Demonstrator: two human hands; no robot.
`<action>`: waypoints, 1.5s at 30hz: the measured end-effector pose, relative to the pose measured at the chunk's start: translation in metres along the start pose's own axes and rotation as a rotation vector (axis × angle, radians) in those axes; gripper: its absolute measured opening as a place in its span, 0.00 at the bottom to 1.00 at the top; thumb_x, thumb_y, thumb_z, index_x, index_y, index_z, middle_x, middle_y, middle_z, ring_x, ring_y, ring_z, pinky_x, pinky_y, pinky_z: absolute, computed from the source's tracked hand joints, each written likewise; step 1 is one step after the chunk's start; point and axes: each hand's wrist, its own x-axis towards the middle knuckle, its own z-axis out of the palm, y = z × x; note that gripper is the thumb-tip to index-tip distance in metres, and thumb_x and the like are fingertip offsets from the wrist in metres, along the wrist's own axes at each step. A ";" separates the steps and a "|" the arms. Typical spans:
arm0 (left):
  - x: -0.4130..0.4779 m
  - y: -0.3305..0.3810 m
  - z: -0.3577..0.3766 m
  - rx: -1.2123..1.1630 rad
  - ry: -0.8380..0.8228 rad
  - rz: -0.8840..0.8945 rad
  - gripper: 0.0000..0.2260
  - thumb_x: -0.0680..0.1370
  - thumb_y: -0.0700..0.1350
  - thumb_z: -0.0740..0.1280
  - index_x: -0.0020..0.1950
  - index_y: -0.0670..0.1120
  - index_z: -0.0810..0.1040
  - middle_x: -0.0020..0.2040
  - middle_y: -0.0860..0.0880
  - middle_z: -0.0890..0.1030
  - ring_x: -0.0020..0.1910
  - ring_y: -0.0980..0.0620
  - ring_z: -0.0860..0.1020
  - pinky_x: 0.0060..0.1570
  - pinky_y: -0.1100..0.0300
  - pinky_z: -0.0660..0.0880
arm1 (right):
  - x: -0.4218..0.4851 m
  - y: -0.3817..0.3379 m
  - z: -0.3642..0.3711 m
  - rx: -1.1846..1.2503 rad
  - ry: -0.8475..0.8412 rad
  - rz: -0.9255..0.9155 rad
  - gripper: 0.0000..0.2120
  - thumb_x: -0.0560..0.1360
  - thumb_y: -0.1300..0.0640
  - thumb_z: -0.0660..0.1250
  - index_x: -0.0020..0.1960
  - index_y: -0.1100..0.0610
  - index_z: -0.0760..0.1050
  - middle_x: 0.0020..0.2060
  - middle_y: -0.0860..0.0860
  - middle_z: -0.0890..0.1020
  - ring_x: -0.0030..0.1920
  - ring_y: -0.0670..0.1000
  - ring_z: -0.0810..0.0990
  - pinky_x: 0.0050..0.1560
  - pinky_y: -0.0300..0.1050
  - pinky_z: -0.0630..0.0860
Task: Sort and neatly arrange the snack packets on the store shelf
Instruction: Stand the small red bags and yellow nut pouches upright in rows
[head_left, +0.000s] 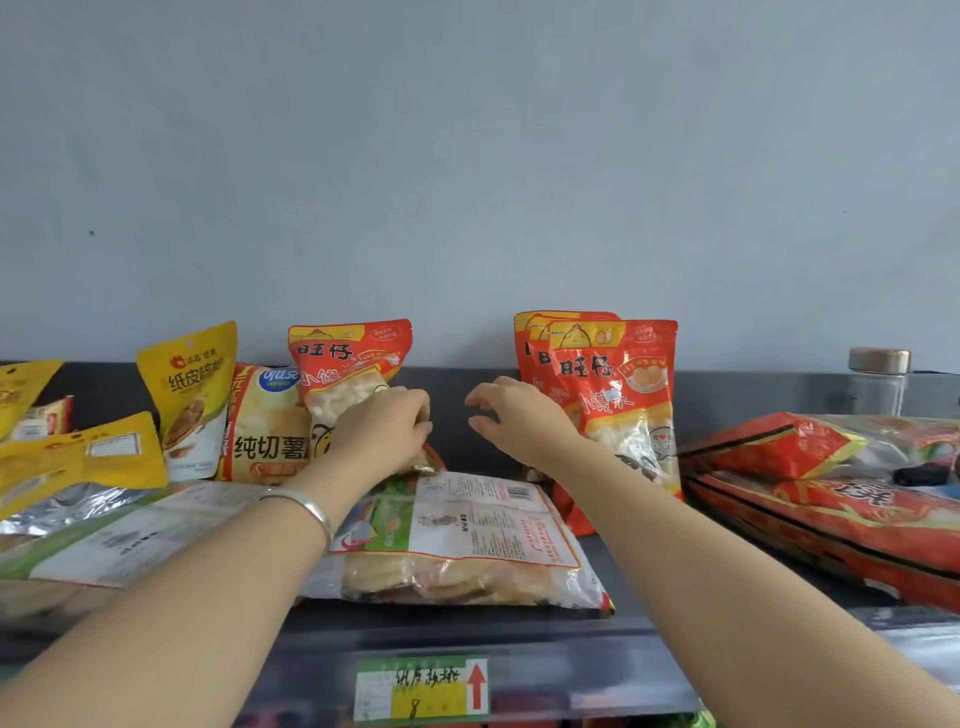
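Note:
My left hand (387, 428) grips the right edge of an upright red-orange snack packet (345, 358) at the shelf's middle. My right hand (517, 415) hovers in the gap to its right with fingers loosely curled, holding nothing, just left of a standing stack of matching red-orange packets (618, 395). In front of both hands lies a flat, clear rice-cracker packet (467, 540), back side up. Further left stand a white-and-orange chip packet (265, 431) and a yellow nut packet (192, 395).
Yellow packets (78, 457) and a silver-backed packet (78, 540) lie at the left. Large red packets (831, 493) lie flat at the right, with a clear lidded jar (878, 384) behind them. A price tag (421, 688) hangs on the dark shelf edge (597, 670). A grey wall backs the shelf.

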 end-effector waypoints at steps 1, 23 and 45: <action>-0.001 -0.013 -0.003 0.017 0.011 -0.014 0.06 0.79 0.48 0.61 0.47 0.49 0.76 0.48 0.51 0.78 0.46 0.50 0.76 0.39 0.56 0.71 | 0.006 -0.007 0.005 -0.003 -0.026 -0.003 0.17 0.79 0.52 0.61 0.67 0.53 0.73 0.62 0.53 0.76 0.59 0.54 0.76 0.55 0.50 0.77; 0.009 -0.103 0.008 -0.945 -0.198 -0.464 0.29 0.74 0.60 0.67 0.70 0.49 0.66 0.67 0.49 0.73 0.65 0.46 0.71 0.64 0.52 0.67 | 0.069 -0.070 0.062 0.984 -0.175 0.419 0.26 0.69 0.52 0.76 0.62 0.58 0.70 0.53 0.55 0.82 0.51 0.56 0.83 0.51 0.54 0.81; -0.009 0.052 -0.048 -1.402 -0.034 -0.078 0.11 0.72 0.43 0.71 0.51 0.53 0.74 0.46 0.53 0.82 0.45 0.54 0.81 0.42 0.60 0.75 | 0.004 -0.003 -0.088 1.099 0.544 0.689 0.16 0.80 0.56 0.58 0.36 0.58 0.73 0.35 0.54 0.81 0.37 0.55 0.81 0.45 0.55 0.81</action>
